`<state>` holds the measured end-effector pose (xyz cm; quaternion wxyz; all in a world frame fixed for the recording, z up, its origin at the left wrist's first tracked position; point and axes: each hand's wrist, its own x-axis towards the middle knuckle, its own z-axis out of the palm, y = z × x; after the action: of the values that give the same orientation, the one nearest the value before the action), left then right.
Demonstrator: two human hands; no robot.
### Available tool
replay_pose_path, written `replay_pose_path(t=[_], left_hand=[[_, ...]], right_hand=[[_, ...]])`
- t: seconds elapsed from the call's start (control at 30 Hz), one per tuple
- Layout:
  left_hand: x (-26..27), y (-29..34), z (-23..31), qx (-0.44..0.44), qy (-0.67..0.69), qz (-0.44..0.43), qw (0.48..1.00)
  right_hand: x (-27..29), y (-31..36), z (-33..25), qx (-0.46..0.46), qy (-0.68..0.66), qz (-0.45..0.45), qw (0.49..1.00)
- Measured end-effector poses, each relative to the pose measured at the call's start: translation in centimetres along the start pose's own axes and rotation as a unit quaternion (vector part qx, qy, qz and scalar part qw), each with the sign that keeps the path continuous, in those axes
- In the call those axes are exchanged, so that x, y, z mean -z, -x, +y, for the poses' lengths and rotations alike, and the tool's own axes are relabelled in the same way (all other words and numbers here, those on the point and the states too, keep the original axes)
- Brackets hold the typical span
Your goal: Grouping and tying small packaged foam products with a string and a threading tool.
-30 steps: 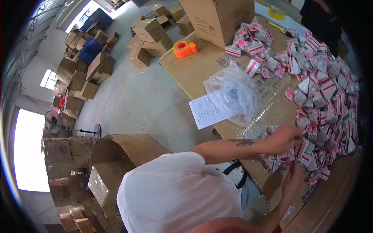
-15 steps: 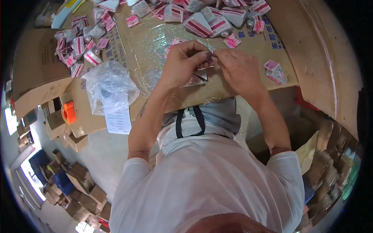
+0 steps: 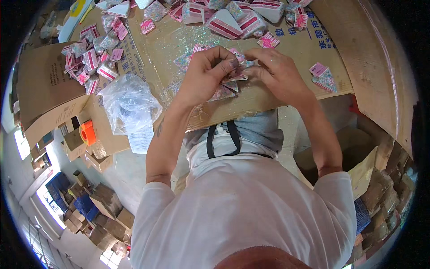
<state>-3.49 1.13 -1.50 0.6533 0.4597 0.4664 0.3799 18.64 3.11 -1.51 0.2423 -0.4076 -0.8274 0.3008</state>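
Pink packet (image 3: 241, 77) pinched in its fingers, left hand (image 3: 204, 76) faces curled right hand (image 3: 281, 76), whose grip is unclear.

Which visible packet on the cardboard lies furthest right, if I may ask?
The lone packet right of the right hand; the other packets all lie further left.

Work table, topped with brown corrugated cardboard (image 3: 255, 101), printed in blue, glitter-flecked.
Upon it: heap of pink-labelled packets (image 3: 226, 23), far edge; smaller cluster of the same (image 3: 92, 58), left; single packet (image 3: 325, 80), right; clear plastic bag (image 3: 130, 101), crumpled, overlapping a white printed sheet (image 3: 141, 140); orange tape dispenser (image 3: 88, 132), left edge; open carton (image 3: 42, 85), left.
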Motion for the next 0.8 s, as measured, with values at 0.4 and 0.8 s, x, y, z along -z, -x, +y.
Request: replay_pose_path(t=[0.4,0.8], left_hand=[[0.3,0.6,0.4,-0.014,0.023,0.001,1.0],[-0.6,0.6,1.2,-0.105,-0.088,0.027,0.99]], right_hand=[[-0.6,0.9,-0.7,-0.074,-0.192,0.044,0.978],[0.3,0.0,-1.0,0.068,0.008,0.047,0.997]])
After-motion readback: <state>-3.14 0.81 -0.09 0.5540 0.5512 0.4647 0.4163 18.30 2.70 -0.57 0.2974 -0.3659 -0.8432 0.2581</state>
